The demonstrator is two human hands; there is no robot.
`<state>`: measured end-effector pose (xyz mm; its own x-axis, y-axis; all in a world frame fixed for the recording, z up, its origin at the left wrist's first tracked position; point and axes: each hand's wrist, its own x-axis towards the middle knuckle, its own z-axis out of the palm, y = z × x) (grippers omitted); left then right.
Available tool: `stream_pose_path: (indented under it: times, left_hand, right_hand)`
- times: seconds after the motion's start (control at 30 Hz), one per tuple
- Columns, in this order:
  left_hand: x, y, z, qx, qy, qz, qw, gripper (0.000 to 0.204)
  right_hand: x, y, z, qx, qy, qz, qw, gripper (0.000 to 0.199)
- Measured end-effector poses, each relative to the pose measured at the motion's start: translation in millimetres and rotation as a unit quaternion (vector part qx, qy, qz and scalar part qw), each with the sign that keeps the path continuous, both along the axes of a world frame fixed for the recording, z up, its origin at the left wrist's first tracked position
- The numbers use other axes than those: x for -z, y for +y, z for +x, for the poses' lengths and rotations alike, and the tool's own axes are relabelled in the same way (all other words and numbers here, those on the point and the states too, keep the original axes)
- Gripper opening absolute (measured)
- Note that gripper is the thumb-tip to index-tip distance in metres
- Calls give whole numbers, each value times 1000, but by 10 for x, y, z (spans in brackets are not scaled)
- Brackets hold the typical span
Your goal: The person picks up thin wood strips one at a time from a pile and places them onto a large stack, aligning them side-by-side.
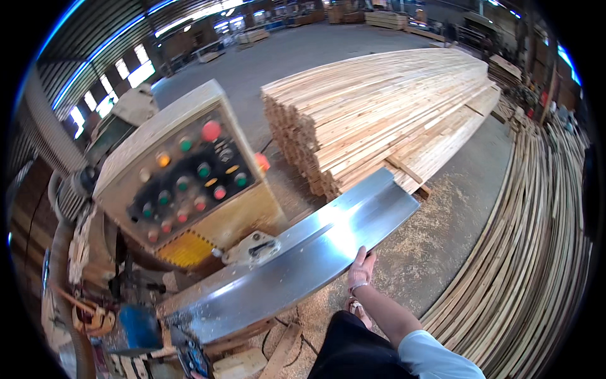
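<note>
My right hand [360, 271] is at the near edge of a long, shiny metal machine table [297, 252]. Its thumb lies on the metal and the other fingers curl at the edge, partly hidden. A bracelet circles that wrist. At the bottom of the picture, a sliver of what looks like my left hand [197, 375] shows beside a dark blue machine part [191, 357]; its fingers are mostly out of sight. Behind the table stands a worn control panel [189, 170] with red, green and yellow buttons. A small metal fitting [252, 249] with a dark handle sits along the table's far side.
A large stack of pale timber strips [391, 107] lies beyond the table's end. Long thin strips [505, 271] cover the floor at right. Sawdust [435, 221] and offcuts [240, 364] are scattered near my feet. A ribbed hose [53, 126] rises at left.
</note>
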<state>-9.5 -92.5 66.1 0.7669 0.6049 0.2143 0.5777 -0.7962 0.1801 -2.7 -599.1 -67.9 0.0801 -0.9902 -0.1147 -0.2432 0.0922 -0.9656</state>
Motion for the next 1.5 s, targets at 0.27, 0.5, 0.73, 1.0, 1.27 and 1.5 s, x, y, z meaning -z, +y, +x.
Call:
stream_pose_path:
  times: [0.27,0.5,0.73,1.0,1.27,1.5]
  left_hand:
    - [460,-1294,402,272,-217,59,936,51]
    - [1104,-3806,598,576,125,-148,794,49]
    - [1590,-5623,187,673,480,-126,549,48]
    - [3073,-7041,-162,671,663,-124,308,44]
    - [3050,-8586,-287,576,602,139,535,42]
    - [2556,-10315,-702,561,610,90,552,39]
  right_hand:
    - [95,-241,-381,-215,18,135,967,55]
    - [188,-1390,-1686,-673,314,241,624,61]
    - [969,-2484,-3681,-147,335,236,900,38]
    - [517,-2739,-4526,-346,407,412,738,33]
    - [1479,-4473,-5261,-360,440,398,720,49]
    - [1016,-7262,-5141,3,143,357,923,43]
